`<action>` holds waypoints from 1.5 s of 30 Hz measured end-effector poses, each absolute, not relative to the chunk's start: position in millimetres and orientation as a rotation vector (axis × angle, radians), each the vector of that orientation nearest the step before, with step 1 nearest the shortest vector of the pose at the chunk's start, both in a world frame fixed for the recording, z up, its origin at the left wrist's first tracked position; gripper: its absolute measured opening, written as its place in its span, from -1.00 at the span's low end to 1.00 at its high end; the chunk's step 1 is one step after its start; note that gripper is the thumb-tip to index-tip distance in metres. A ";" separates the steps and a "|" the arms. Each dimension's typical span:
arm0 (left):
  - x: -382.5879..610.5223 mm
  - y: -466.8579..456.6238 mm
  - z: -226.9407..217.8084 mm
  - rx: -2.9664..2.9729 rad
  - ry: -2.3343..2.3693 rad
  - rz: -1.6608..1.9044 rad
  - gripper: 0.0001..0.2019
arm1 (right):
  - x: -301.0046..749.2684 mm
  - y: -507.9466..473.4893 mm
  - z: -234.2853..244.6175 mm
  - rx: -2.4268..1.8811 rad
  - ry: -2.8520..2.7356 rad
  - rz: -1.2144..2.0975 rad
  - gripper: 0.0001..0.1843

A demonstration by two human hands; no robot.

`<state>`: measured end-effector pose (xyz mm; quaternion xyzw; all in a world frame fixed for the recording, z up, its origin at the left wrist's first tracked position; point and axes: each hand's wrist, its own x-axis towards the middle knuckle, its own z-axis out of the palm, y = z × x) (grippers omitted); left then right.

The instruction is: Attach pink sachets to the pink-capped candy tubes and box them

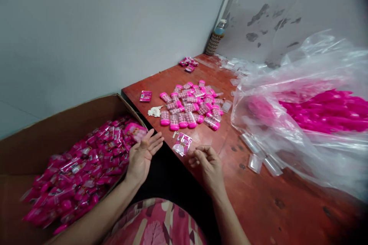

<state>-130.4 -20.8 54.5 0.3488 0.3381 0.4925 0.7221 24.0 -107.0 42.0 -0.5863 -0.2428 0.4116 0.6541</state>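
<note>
In the head view, we see the glossy pink packet (182, 144) lying flat on the counter (238, 199), close to its edge. We judge it light, limp and slippery, best taken by a margin. Its long axis seems to run away from us, slightly rightward. Our left hand (140, 157) spreads its fingers beside the box (43, 145); our right hand (209, 164) curls its fingers near the packet, but we cannot tell whether they pinch anything.

Capped containers (190, 119): more than twenty, overlapping. Packets (97, 157) in the box: too many for me to count. Cardboard box (57, 138): one. Large plastic bag (310, 153): one. Bottle (215, 40): one.
</note>
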 end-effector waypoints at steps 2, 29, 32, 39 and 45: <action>-125.3 -13.9 45.7 1.156 0.835 1.027 -0.59 | 31.8 -111.0 40.0 -1.407 -0.546 0.901 -0.79; -82.6 -21.5 41.1 1.195 0.793 0.580 -0.78 | 50.4 -95.6 52.9 -1.400 -0.820 1.026 -0.68; -85.9 -16.9 34.5 1.082 0.820 0.498 -0.78 | 65.9 -83.1 59.8 -1.564 -1.203 0.951 -0.79; -91.3 -15.1 36.2 0.838 0.917 0.502 -0.78 | 117.0 -3.1 68.4 -1.745 -2.474 0.057 -0.47; -98.8 -5.6 33.5 0.406 0.886 0.629 -0.82 | 133.2 13.7 79.2 -1.748 -2.804 -0.196 -0.60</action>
